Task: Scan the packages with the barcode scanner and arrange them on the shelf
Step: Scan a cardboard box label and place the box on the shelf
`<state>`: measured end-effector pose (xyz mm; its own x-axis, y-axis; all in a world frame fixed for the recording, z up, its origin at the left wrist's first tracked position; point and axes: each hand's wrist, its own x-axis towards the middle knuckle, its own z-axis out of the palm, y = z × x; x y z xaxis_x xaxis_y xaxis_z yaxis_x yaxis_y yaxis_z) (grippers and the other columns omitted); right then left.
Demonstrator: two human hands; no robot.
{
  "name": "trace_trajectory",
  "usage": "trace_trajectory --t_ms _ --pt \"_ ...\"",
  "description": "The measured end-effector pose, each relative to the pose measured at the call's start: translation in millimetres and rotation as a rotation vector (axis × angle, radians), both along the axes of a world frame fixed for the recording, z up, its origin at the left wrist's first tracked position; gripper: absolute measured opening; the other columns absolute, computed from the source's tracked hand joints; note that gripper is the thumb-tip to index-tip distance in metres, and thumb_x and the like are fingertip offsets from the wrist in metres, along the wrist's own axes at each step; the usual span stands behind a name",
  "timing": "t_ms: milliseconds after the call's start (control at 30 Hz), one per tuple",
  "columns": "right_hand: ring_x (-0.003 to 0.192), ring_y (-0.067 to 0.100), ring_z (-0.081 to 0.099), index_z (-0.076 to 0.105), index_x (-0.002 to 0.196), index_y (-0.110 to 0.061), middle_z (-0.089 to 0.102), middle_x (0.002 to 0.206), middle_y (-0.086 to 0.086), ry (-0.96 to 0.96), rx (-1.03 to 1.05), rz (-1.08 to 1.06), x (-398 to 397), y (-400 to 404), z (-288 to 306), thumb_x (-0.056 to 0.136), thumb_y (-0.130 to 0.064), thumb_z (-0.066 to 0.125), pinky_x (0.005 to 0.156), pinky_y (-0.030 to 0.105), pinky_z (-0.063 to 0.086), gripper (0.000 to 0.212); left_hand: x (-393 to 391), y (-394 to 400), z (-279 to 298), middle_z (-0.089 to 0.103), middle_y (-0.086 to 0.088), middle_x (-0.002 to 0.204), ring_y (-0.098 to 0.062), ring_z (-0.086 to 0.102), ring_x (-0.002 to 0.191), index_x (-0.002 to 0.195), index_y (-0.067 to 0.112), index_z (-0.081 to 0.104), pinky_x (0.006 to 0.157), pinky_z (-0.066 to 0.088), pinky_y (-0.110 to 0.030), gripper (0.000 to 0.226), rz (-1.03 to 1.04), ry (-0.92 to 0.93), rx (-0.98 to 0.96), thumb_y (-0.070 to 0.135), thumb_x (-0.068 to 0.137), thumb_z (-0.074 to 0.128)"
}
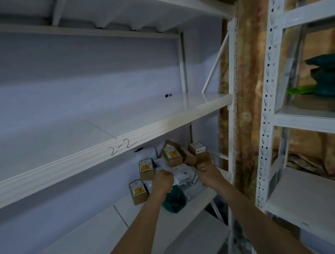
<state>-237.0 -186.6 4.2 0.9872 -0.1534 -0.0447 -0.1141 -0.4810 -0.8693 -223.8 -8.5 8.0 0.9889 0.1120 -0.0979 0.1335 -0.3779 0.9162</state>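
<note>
Both arms stretched fwd into lower shelf (189, 206) bay, under board marked "2-2" (122, 147). Left hand (163, 179) fisted, fingers curled down onto white poly mailer (182, 174) in middle of pile; looks like gripping its edge, contact partly hidden. Right hand (206, 170) curled too, at right end of pile, touching or gripping a brown box (203, 158) w/ white label; exact hold can't tell, fingers hidden behind knuckles. Scanner not seen.

Pkgs heaped at back-right of lower shelf: brown box w/ yellow sticker (145, 169) just left of left hand, another brown box (138, 191) nearer front-left, tilted box (171, 153) at back btw hands. Teal bag (174, 202) at front edge, under left wrist.

Room: upper shelf (84, 135) bare but for small dark item (168, 95) at rear. Lower shelf open to left of pile. White upright post (233, 103) close on right, just beside right forearm.

Next rack (307, 116) right: stacked teal bags (328, 75), green item (299, 90) beside.
</note>
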Motion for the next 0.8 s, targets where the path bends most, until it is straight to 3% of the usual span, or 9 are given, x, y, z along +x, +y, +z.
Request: trace_trajectory --t_ms 133,233,333,400,500,600,700,733,800 --pt "0.068 0.015 0.052 0.050 0.071 -0.017 0.055 0.077 0.005 0.006 0.006 -0.003 59 -3 -1 0.098 -0.016 0.046 0.056 0.023 0.038 0.028 64 -4 -5 0.066 -0.026 0.099 -0.033 0.062 0.085 0.076 0.009 0.055 0.083 0.054 -0.046 0.024 -0.002 0.032 -0.014 0.015 0.098 0.047" --pt "0.065 0.014 0.050 0.047 0.066 -0.019 0.052 0.071 0.001 -0.002 -0.002 -0.041 101 -2 -5 0.100 -0.017 0.045 0.064 0.028 0.045 0.034 110 -3 -12 0.057 -0.022 0.088 -0.028 0.055 0.076 0.077 0.008 0.051 0.071 0.052 -0.040 0.023 0.022 0.078 -0.109 0.015 0.098 0.044" --pt "0.087 0.025 0.062 0.062 0.093 -0.022 0.063 0.092 0.004 0.014 0.057 -0.071 146 1 -6 0.099 -0.023 0.049 0.088 0.041 0.057 0.014 157 -2 -21 0.058 -0.013 0.084 -0.025 0.056 0.076 0.077 0.009 0.053 0.073 0.052 -0.036 0.023 0.066 0.179 -0.270 0.020 0.097 0.049" --pt "0.092 0.026 0.066 0.063 0.117 -0.023 0.068 0.104 0.006 -0.012 0.144 -0.119 176 5 -4 0.101 -0.027 0.048 0.076 0.032 0.057 0.021 185 2 -24 0.061 -0.010 0.091 -0.023 0.056 0.080 0.084 0.012 0.056 0.076 0.050 -0.036 0.020 0.080 0.210 -0.341 0.020 0.100 0.048" --pt "0.085 0.021 0.063 0.060 0.120 -0.019 0.068 0.104 0.007 0.025 0.336 -0.142 217 12 -8 0.105 -0.029 0.048 0.062 0.020 0.047 0.022 224 6 -35 0.057 -0.015 0.100 -0.028 0.053 0.086 0.104 0.023 0.047 0.073 0.046 -0.034 0.019 0.086 0.257 -0.454 0.005 0.101 0.044" --pt "0.084 0.025 0.062 0.056 0.123 -0.012 0.066 0.111 0.012 0.120 0.631 -0.155 249 18 -21 0.104 -0.022 0.051 0.057 0.025 0.046 0.022 241 6 -50 0.052 -0.010 0.092 -0.022 0.044 0.065 0.095 0.008 0.053 0.054 0.036 -0.027 0.012 0.136 0.326 -0.588 0.009 0.101 0.043" --pt "0.117 0.034 0.057 0.050 0.139 -0.007 0.054 0.141 0.020 0.210 0.796 -0.141 291 21 -30 0.105 -0.021 0.050 0.088 0.043 0.054 0.037 266 0 -67 0.054 -0.007 0.098 -0.021 0.049 0.072 0.092 0.010 0.056 0.051 0.038 -0.026 0.013 0.182 0.304 -0.656 0.012 0.100 0.046" --pt "0.118 0.037 0.058 0.051 0.139 -0.008 0.056 0.138 0.021 0.247 0.795 -0.143 305 21 -32 0.104 -0.024 0.053 0.095 0.046 0.052 0.039 269 -2 -68 0.055 -0.006 0.088 -0.020 0.050 0.068 0.083 0.012 0.056 0.048 0.040 -0.025 0.019 0.195 0.290 -0.665 0.014 0.100 0.047" --pt "0.100 0.034 0.066 0.062 0.126 -0.009 0.067 0.120 0.019 0.295 0.777 -0.111 328 21 -36 0.101 -0.030 0.058 0.082 0.043 0.058 0.033 279 -9 -65 0.053 -0.008 0.079 -0.020 0.049 0.062 0.079 0.014 0.057 0.047 0.045 -0.024 0.023 0.200 0.271 -0.705 0.020 0.100 0.051"
